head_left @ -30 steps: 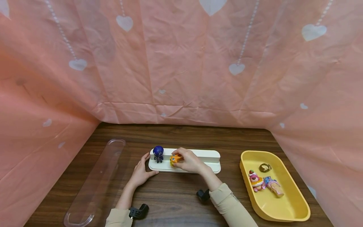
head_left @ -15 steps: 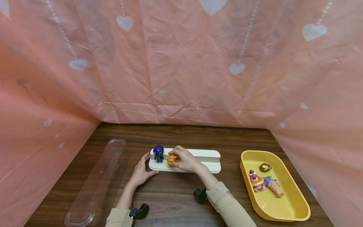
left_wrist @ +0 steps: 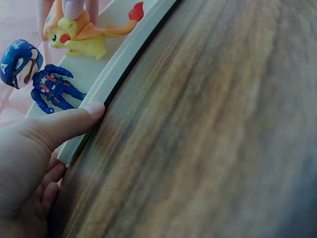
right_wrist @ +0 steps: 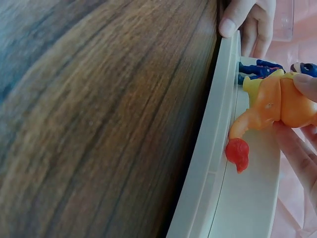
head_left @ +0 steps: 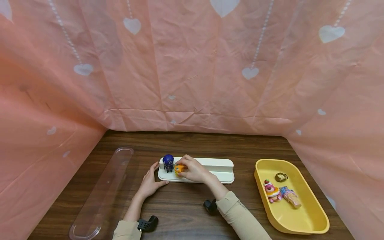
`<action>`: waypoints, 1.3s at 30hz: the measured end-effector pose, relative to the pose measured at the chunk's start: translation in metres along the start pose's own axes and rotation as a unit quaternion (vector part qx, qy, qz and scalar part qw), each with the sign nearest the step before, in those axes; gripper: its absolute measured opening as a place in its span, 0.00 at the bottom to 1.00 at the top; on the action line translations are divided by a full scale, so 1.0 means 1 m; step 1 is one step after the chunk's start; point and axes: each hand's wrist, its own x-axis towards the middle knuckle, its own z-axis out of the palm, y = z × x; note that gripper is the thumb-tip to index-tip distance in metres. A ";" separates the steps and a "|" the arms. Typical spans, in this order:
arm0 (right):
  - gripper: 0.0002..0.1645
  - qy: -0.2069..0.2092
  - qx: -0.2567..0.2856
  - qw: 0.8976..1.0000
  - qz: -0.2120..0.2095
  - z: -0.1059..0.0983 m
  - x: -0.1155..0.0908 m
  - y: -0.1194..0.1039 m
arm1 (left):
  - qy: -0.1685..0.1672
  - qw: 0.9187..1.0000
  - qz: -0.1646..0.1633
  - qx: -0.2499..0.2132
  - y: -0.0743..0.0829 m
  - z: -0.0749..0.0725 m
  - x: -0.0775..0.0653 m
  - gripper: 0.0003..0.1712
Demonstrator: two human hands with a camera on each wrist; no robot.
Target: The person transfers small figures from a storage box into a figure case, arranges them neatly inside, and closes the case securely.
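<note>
A white stepped display stand (head_left: 222,176) lies across the table. My left hand (head_left: 149,184) grips its left end, thumb at the front edge and fingers round the side. On that end stands a figurine in a blue helmet and suit (head_left: 168,164). Just right of it, my right hand (head_left: 195,170) pinches a yellow figurine in an orange hooded costume (right_wrist: 267,101) by the head, thumb and fingers on opposite sides. Its red-tipped tail (right_wrist: 238,153) points away from the blue figurine. The yellow figurine is upright over the lower step; contact underneath is hard to tell.
At right sits a yellow tray (head_left: 309,218) with a pink bear figurine (head_left: 271,191), an ice-cream-cone-shaped figurine (head_left: 290,197) and a small brown ring-like piece (head_left: 281,177). A long clear plastic cover (head_left: 103,190) lies at left. Pink curtain (head_left: 192,83) surrounds the wooden table.
My right hand has moved a little left with the yellow-and-orange figurine, bringing it closer to the blue-helmeted one. The left hand stays on the stand's end.
</note>
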 end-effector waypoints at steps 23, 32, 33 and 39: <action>0.19 -0.007 -0.045 0.999 -0.012 0.004 0.006 0.000 | 0.001 1.000 0.002 0.005 0.000 0.000 0.000 0.56; 0.18 -0.008 -0.038 0.999 0.006 0.005 0.006 0.002 | 0.000 1.000 0.002 0.006 0.000 -0.001 -0.002 0.56; 0.18 -0.010 -0.038 0.999 0.008 0.005 0.006 0.002 | -0.001 1.000 0.001 0.006 0.000 0.000 -0.002 0.56; 0.19 -0.025 -0.031 0.999 0.016 0.002 0.006 0.002 | -0.001 1.000 0.004 0.006 0.000 0.000 -0.001 0.56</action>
